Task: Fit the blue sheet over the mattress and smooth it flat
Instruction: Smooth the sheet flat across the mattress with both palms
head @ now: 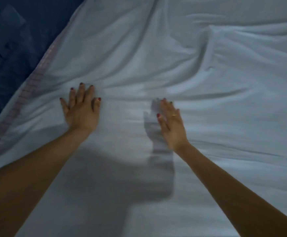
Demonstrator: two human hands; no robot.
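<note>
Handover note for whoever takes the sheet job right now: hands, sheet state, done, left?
Left hand: flat, fingers spread, pressing the blue sheet.
Right hand: open, fingers straight, over the sheet; motion-blurred, contact unclear.
Sheet: spread across the bed; its left edge runs diagonally beside dark blue fabric.
Done: area nearest the person looks mostly smooth.
Left: wrinkles beyond and right of the hands need pushing out; corner fit is out of view, so check it.
</note>
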